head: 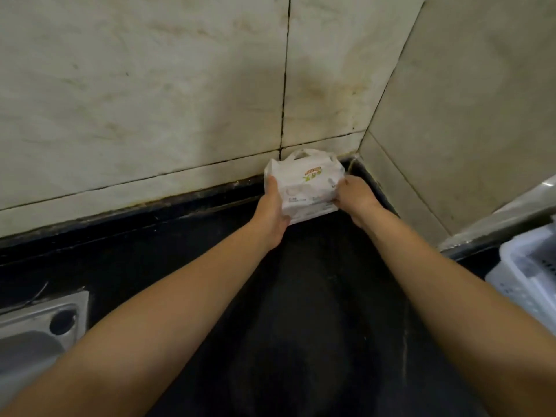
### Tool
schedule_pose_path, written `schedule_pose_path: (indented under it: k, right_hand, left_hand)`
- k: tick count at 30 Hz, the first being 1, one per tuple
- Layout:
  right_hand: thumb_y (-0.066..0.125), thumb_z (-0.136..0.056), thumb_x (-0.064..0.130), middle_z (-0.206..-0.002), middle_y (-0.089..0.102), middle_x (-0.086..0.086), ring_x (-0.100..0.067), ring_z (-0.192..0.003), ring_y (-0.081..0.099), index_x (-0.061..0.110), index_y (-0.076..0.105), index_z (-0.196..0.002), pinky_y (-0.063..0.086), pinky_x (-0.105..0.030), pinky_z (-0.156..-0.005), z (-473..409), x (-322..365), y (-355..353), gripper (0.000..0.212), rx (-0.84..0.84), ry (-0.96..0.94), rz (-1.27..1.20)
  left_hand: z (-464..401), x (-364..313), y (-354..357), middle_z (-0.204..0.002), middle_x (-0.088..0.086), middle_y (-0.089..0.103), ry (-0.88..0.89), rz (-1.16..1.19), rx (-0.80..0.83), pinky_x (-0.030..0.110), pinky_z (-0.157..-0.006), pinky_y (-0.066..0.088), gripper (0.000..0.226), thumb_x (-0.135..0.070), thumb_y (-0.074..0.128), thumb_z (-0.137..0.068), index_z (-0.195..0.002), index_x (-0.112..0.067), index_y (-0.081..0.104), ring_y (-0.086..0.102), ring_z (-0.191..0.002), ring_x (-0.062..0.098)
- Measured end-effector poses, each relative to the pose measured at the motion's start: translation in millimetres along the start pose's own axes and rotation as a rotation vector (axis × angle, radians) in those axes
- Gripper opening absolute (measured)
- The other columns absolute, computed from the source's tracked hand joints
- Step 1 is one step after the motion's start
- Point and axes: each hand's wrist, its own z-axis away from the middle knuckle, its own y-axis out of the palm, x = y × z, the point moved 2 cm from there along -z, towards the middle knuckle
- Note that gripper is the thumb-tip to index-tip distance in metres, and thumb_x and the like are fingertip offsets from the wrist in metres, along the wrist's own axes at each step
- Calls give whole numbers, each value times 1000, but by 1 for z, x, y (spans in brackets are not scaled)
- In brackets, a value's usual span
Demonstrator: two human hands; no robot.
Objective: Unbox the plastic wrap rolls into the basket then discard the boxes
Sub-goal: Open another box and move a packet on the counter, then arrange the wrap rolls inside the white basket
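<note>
White pack (304, 188) in counter corner, left hand (272, 212) and right hand (356, 197) fingers clamped on ends; lift level, carry toward basket (529, 275).

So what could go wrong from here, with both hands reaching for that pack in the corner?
The white pack is held only at its ends by the left hand and right hand, so it might slip onto the black counter. The basket sits far right, partly out of view, so a roll could miss it. The sink lies open at the left.
</note>
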Motion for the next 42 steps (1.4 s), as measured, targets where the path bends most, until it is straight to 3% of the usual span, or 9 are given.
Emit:
schedule_pose_path:
  k: [5, 11, 15, 19, 24, 28, 36, 38, 42]
  right_hand:
    - [34, -95, 19, -135, 52, -20, -36, -121, 51, 1, 48, -131, 41, -48, -107, 14, 0, 1, 42, 16, 33, -160]
    - [37, -98, 29, -144, 44, -8, -26, -130, 43, 14, 38, -141, 37, -46, -110, 94, -12, -25, 46, -119, 23, -142]
    - [38, -98, 30, -134, 54, -11, -26, -122, 50, 14, 51, -131, 43, -47, -105, 168, -43, -65, 39, -173, -28, -96]
    - [38, -99, 28, -120, 59, -6, -16, -109, 55, 22, 58, -115, 50, -33, -84, 236, -80, -111, 27, -182, -19, -139]
    - [38, -100, 24, -118, 61, -4, -15, -108, 56, 22, 60, -107, 49, -32, -86, 295, -132, -176, 23, -322, 25, -144]
    - [38, -97, 16, -118, 65, -7, -22, -109, 60, 13, 65, -110, 48, -42, -99, 316, -169, -231, 30, -462, 24, -41]
    - [36, -96, 10, -131, 60, -3, -17, -107, 60, 14, 61, -122, 41, -20, -85, 267, -221, -292, 36, -373, 32, 220]
    - [36, -96, 10, -131, 59, -5, -22, -112, 59, 13, 58, -125, 42, -22, -87, 250, -227, -289, 36, -318, 44, 219]
    - [43, -95, 14, -133, 59, -9, -25, -120, 55, 9, 56, -128, 39, -29, -101, 217, -230, -280, 35, -220, 65, 359]
  left_hand:
    - [17, -1, -8, -110, -6, 65, 16, -65, 5, 26, -72, 52, 49, -52, 26, -96, -129, -25, 50, 63, -85, 10]
    - [72, 7, -12, -143, 5, 43, 48, -305, -105, 36, -102, 35, 52, -48, 34, -96, -141, -23, 35, 43, -123, 18]
    - [111, 26, 2, -124, 4, 54, 64, -438, 25, 33, -88, 45, 46, -30, 35, -97, -141, -17, 35, 53, -107, 16]
    - [150, 69, 44, -106, 6, 60, 54, -610, 247, 34, -83, 49, 33, -27, 33, -99, -121, -11, 53, 58, -97, 18]
    - [184, 136, 107, -97, 4, 62, 125, -798, 473, 28, -74, 49, 21, -24, 38, -96, -97, -18, 58, 59, -86, 13]
    - [187, 182, 154, -97, 5, 64, 254, -996, 597, 29, -78, 49, 24, -20, 38, -96, -92, -19, 61, 59, -88, 15]
    - [146, 223, 236, -118, 7, 61, 777, -1518, 721, 30, -92, 42, 30, -17, 43, -93, -117, -11, 59, 55, -105, 20]
    - [131, 226, 243, -107, 8, 66, 888, -1730, 785, 36, -95, 42, 26, -18, 43, -93, -104, -11, 65, 57, -98, 22]
    - [111, 231, 252, -66, 10, 57, 949, -1784, 775, 38, -73, 43, 33, -17, 43, -90, -61, -6, 54, 51, -66, 25]
